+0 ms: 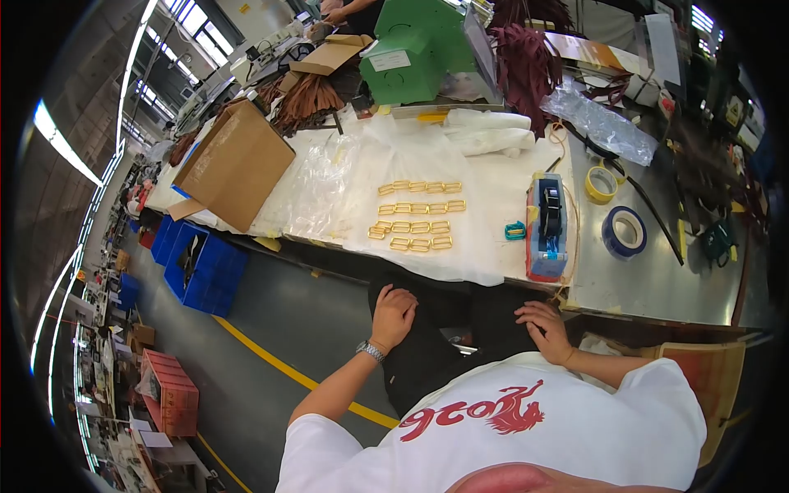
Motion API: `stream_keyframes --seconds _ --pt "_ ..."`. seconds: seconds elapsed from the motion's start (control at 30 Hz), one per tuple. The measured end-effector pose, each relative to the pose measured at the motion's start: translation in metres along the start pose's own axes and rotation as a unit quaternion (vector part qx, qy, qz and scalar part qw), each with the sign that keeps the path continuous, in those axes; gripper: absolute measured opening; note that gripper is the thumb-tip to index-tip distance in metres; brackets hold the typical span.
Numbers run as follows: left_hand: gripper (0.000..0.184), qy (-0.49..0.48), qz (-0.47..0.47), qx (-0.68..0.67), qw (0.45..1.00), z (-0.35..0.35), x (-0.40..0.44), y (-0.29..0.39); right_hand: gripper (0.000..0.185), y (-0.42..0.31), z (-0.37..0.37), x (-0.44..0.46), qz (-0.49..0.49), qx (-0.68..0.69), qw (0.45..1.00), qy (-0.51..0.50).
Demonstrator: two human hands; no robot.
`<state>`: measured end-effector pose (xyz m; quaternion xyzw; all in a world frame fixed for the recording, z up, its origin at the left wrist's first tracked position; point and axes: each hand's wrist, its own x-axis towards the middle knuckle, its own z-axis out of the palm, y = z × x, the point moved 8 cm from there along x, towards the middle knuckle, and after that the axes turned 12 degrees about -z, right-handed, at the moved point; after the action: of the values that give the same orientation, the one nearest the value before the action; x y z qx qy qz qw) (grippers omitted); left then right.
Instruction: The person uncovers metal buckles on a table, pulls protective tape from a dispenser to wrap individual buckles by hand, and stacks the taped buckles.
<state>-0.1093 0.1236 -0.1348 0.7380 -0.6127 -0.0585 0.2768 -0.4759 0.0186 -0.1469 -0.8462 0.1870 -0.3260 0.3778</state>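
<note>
passable: between cardboard box (234,164) and gold buckles (421,209); right obstacle: tape dispenser (546,259)

Left of the green machine (423,41), the top edge crops a co-worker (359,13). Maroon strips (519,70) on its right run out of frame, and its label's (389,61) print is illegibly small.

Beyond the left hand (396,315) I see gold slide buckles (421,209) on white sheeting (464,261); past the right hand (546,330), a blue-and-red tape dispenser (535,246) and a blue tape roll (610,235). Behind both hands, red print (519,421) marks the white T-shirt (592,411).
</note>
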Motion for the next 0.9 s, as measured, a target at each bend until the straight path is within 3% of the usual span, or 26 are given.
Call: stream_keyframes --seconds 0.17,0.47,0.9 --pt "0.011 0.024 0.013 -0.011 1.0 -0.007 -0.009 -0.007 0.017 -0.006 0.004 0.008 0.009 -0.024 1.0 0.014" --pt "0.011 -0.019 0.062 -0.011 0.998 -0.001 -0.001 -0.029 0.015 -0.064 0.02 -0.01 0.036 -0.095 0.994 0.029" --pt "0.008 0.033 0.036 0.023 0.999 0.0 0.002 0.008 0.014 -0.033 0.004 -0.027 0.018 -0.056 0.996 0.074"
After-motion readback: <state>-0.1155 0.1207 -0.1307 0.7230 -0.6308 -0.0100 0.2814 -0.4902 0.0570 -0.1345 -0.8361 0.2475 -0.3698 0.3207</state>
